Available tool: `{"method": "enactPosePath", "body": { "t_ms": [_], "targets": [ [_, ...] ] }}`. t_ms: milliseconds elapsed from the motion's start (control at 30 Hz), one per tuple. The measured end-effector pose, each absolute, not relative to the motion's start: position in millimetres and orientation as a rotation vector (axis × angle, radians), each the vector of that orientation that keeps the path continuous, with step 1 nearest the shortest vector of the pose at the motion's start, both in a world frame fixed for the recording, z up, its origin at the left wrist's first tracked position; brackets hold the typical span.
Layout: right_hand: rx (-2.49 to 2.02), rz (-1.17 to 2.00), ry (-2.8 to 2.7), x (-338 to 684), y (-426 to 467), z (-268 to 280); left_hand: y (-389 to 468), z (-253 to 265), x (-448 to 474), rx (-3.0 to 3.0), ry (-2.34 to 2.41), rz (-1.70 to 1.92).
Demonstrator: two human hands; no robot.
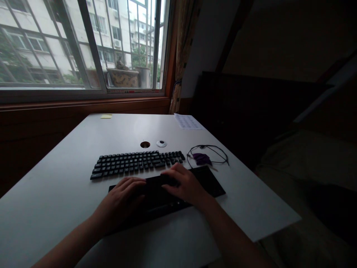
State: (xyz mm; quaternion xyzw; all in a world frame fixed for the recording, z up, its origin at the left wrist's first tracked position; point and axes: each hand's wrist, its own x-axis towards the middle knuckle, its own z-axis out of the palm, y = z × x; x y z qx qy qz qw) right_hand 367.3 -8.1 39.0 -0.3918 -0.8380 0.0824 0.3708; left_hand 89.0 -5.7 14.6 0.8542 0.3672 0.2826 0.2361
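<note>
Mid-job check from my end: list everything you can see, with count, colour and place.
White table: one, white, centre
Keycaps: many, black, in rows beyond the keyboard body
Keyboard body: one, black, under the hands
Cable: one, dark, looped at right
Cloth: one, purple, by the cable
Table hole: one, dark, beyond the keycaps
Round cover: one, white with dark centre, right of the hole
Notes: pad or sheet, yellow, far left edge
Paper: count unclear, white, far right corner
Barred window: one, grey-framed, behind table
Planter: one, brownish, outside
Curtain: one, patterned, right of window
Left hand: one, bare, at body's left
Right hand: one, bare, at body's upper edge
</note>
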Motion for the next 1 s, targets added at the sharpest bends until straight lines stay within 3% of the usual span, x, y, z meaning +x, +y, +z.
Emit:
{"method": "enactPosePath", "body": {
  "t_ms": [367,1000],
  "targets": [
    [-1.503,0.149,-2.260,478.1,41.6,15.7,-1.6,-3.4,89.5,2.639,1.003,0.585],
    [-1.667,0.176,-2.450,493.2,66.1,17.6,-4.0,0.8,92.3,2.614,0.922,0.620]
  ]
}}
